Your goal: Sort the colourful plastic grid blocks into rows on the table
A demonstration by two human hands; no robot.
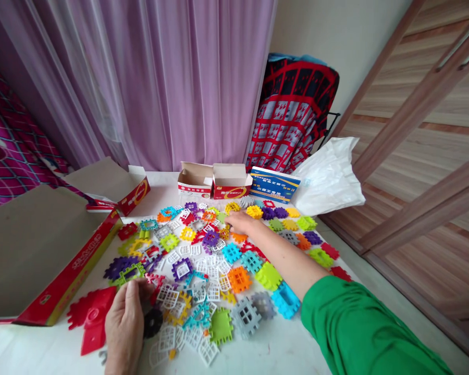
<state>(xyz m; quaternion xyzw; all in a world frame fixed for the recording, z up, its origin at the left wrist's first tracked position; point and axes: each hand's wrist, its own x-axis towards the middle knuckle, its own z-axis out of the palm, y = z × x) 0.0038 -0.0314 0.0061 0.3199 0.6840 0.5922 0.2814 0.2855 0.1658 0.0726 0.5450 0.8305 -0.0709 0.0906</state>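
From here I can't tell whether the left hand [125,315] or right hand [241,223] grips any plastic pieces [221,326] strewn across the table [275,346], where a light touch should disturb neighbours least.

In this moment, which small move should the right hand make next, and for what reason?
Probably the right hand should pinch the small green piece and lift it straight up. The hand reaches to the far part of the spread, with that piece close by its fingertips, and many loose pieces crowd around it. Whether the fingertips touch anything yet, I cannot tell.
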